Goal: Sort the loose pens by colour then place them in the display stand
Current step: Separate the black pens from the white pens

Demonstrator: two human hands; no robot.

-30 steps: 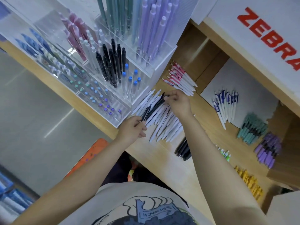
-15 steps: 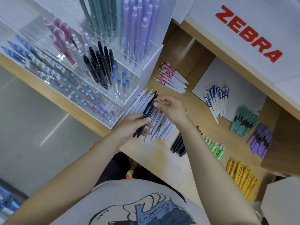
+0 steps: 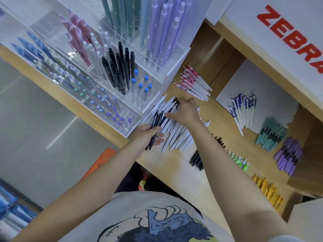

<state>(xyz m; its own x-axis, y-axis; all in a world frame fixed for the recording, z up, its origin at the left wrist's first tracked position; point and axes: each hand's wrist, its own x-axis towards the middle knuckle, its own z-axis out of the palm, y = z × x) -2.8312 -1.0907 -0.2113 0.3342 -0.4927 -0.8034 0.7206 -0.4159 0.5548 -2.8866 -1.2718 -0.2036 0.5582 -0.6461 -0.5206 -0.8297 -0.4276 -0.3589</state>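
A pile of loose white pens (image 3: pixel 176 135) lies on the wooden counter (image 3: pixel 167 168) beside the clear acrylic display stand (image 3: pixel 174 70). My left hand (image 3: pixel 146 133) grips a few black pens (image 3: pixel 156 126) at the pile's left edge. Over the top of the pile, my right hand (image 3: pixel 186 111) pinches another black pen (image 3: pixel 172 106) that lies among the white ones. The stand holds black pens (image 3: pixel 118 67), blue-capped, lilac, teal and pink pens upright in separate compartments.
Sorted groups lie on the counter: pink-and-white pens (image 3: pixel 194 82), blue-and-white pens (image 3: pixel 243 109) on a white sheet, teal (image 3: pixel 271 133), purple (image 3: pixel 288 154), yellow (image 3: pixel 267 191), green (image 3: pixel 239 159) and black pens (image 3: pixel 197 159). A white ZEBRA sign (image 3: pixel 288 35) sits above the shelf.
My left hand has drawn its black pens down and left, out of the pile. My right hand has reached up to another black pen at the pile's top.
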